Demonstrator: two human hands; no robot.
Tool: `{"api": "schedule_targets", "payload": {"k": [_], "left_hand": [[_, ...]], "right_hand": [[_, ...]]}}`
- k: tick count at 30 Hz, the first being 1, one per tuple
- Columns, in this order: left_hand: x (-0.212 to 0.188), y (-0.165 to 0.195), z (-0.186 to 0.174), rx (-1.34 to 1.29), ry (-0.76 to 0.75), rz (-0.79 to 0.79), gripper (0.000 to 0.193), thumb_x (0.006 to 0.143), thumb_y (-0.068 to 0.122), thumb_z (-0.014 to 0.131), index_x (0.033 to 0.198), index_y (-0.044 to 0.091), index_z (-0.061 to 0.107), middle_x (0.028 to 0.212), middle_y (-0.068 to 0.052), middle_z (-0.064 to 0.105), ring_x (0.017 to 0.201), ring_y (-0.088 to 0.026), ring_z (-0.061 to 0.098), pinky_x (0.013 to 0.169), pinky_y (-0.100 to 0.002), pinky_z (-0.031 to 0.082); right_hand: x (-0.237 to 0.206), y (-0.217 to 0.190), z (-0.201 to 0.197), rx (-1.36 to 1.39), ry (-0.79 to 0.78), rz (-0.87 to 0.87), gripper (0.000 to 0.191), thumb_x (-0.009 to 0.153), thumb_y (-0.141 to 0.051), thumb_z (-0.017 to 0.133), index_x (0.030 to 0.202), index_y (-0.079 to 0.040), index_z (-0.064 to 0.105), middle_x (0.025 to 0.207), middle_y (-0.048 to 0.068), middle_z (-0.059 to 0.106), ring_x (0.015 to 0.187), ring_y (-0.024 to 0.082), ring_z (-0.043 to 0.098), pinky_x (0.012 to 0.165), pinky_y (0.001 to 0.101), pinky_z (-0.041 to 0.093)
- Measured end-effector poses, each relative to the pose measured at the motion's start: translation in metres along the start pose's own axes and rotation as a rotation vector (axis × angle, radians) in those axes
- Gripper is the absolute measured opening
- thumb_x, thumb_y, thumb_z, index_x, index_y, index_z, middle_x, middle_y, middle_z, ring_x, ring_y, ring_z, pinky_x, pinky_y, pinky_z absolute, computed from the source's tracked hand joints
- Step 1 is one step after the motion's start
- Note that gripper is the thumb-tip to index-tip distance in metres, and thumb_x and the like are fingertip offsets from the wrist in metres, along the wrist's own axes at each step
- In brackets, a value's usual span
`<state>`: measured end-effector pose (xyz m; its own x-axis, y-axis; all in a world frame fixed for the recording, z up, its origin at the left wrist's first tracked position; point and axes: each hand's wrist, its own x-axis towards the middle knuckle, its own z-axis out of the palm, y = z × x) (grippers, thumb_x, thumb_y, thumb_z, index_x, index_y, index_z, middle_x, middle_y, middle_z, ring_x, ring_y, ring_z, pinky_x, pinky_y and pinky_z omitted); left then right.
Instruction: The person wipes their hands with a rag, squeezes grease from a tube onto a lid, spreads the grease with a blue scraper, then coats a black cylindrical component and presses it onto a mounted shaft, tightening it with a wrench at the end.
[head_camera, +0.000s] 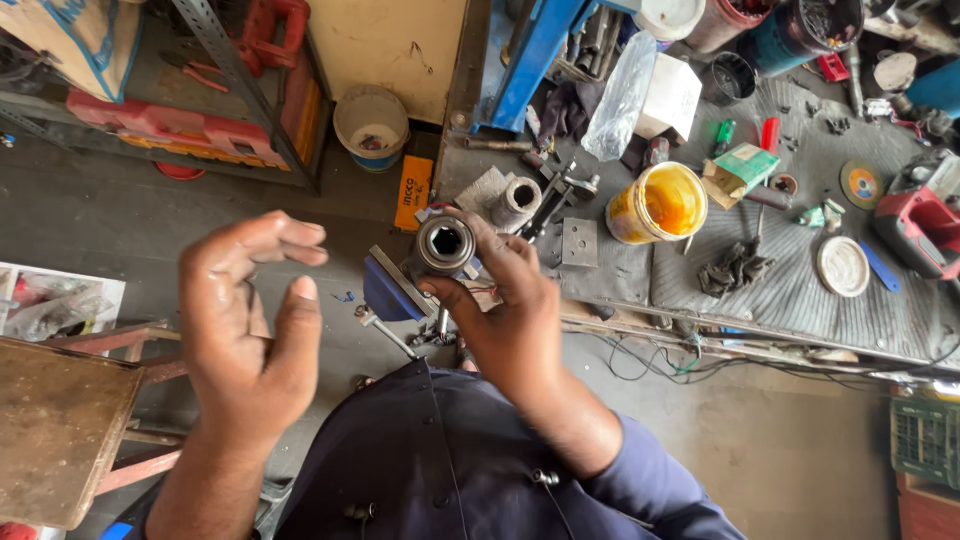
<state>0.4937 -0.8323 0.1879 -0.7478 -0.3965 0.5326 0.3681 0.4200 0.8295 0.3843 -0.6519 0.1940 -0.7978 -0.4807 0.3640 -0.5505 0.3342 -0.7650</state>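
Cluttered workbench (790, 290); open floor (120, 220) leftward

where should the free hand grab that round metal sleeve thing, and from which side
Probably by the outer rim of the metal sleeve, coming in from the left. Its open bore faces up toward the camera, so the round side wall is the graspable part. The right hand already covers its right and lower side with fingers, while the left hand is open and empty, apart from it on the left.

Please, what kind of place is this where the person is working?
Probably a mechanic's or metal workshop. The right hand holds a round hollow metal part above a grimy metal workbench strewn with tools, an open yellow tub of grease and a red power tool.
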Motion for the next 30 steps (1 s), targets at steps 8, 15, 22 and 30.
{"api": "schedule_targets", "payload": {"k": [8,15,22,30], "left_hand": [[-0.006,0.003,0.006,0.018,0.003,-0.013,0.044,0.102,-0.014,0.055,0.141,-0.001,0.041,0.128,-0.019,0.061,0.108,-0.019,0.064,0.104,-0.032,0.052],[-0.019,0.009,0.010,0.031,0.034,-0.024,0.042,0.103,-0.013,0.055,0.141,-0.001,0.040,0.129,-0.018,0.060,0.108,-0.018,0.064,0.105,-0.032,0.053],[-0.009,0.010,0.022,0.115,0.080,-0.087,0.044,0.101,-0.010,0.056,0.143,-0.001,0.044,0.128,-0.018,0.063,0.114,-0.022,0.064,0.109,-0.037,0.051],[0.011,0.017,0.088,-0.049,-0.011,-0.132,0.048,0.113,0.032,0.050,0.147,-0.001,0.041,0.141,-0.020,0.058,0.131,-0.023,0.058,0.119,-0.039,0.043]], "right_hand": [[0.119,0.044,-0.047,0.441,-1.111,-0.352,0.059,0.091,-0.010,0.081,0.146,-0.005,0.061,0.144,0.011,0.070,0.138,0.025,0.068,0.120,0.0385,0.051],[0.129,0.052,-0.040,0.481,-1.142,-0.395,0.053,0.088,-0.006,0.082,0.138,-0.006,0.065,0.134,0.008,0.074,0.128,0.020,0.071,0.114,0.0353,0.054],[0.040,0.025,-0.028,0.339,-0.404,-0.085,0.054,0.083,-0.003,0.082,0.134,-0.005,0.065,0.125,0.010,0.075,0.120,0.020,0.068,0.107,0.0349,0.052],[0.022,0.084,-0.075,0.347,-0.186,-0.179,0.047,0.091,-0.013,0.083,0.132,-0.003,0.063,0.128,0.013,0.073,0.118,0.022,0.072,0.103,0.0349,0.057]]}}
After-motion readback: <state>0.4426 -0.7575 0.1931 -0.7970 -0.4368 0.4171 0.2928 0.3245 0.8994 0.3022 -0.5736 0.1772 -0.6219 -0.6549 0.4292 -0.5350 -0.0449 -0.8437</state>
